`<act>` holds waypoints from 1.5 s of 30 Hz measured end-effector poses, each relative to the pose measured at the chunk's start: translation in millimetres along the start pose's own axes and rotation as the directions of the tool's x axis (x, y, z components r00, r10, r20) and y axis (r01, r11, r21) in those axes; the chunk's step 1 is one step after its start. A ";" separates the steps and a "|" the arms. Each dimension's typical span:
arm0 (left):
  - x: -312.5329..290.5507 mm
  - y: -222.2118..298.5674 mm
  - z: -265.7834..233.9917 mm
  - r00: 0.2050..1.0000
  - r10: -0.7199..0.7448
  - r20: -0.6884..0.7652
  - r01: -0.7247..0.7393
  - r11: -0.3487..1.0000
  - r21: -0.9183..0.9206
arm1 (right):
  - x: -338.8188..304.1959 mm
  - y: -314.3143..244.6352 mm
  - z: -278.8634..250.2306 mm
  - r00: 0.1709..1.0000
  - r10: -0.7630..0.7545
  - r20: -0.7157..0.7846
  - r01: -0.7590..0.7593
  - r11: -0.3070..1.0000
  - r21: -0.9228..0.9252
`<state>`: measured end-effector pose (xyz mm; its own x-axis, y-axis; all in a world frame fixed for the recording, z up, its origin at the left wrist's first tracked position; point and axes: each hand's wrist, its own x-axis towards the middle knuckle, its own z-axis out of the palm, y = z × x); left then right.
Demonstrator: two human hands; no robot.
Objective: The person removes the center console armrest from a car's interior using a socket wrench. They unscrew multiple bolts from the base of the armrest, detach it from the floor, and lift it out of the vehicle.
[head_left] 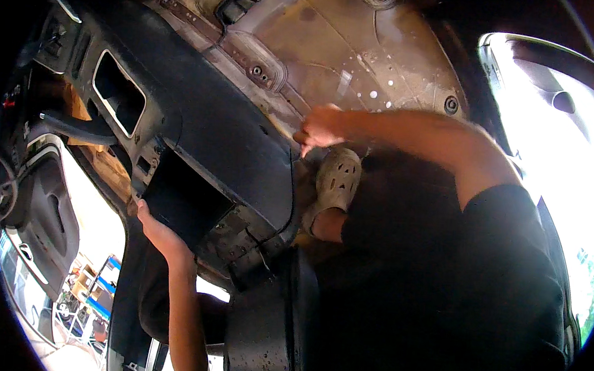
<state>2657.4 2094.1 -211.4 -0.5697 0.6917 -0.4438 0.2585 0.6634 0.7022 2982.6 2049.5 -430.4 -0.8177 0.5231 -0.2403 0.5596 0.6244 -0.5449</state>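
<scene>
A black car centre console (213,102) lies diagonally across the left half of the view. It has a silver-framed opening (139,118) and a deep open compartment (181,195). My left hand (161,235) is at the console's left side beside that compartment, closed against its edge, with some fingers hidden behind it. Across the console, my right hand (319,129) is held at its right side panel, close to the floor. Its fingers are curled, one pointing down near the panel's edge; whatever they pinch is too small to make out.
Bare brownish metal car floor (313,37) spreads beyond the console. My foot in a beige clog (340,178) stands beside my right hand. A dark lever (76,129) sticks up at the console's left. Open doors (50,218) show on both sides. A droplet-specked black part (260,340) is nearest me.
</scene>
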 end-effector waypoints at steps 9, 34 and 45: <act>-1.8 3.2 2.8 0.996 0.085 0.008 -0.085 0.996 0.027 | -34.3 -73.3 8.7 0.808 0.570 0.149 -0.583 0.740 0.335; 8.5 -4.4 -5.9 0.999 0.014 0.053 -0.009 0.995 -0.099 | 5.0 16.2 39.7 0.990 0.011 -0.140 -0.005 0.999 0.047; 8.8 0.7 -5.8 0.992 0.091 0.092 -0.093 0.996 0.017 | -24.1 -11.4 18.6 0.978 0.206 0.003 -0.205 0.967 0.150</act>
<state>2648.1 2099.0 -211.6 -0.4697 0.7726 -0.4272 0.3234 0.6008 0.7310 2993.5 2019.0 -433.4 -0.6849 0.6391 -0.3499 0.6883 0.4100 -0.5984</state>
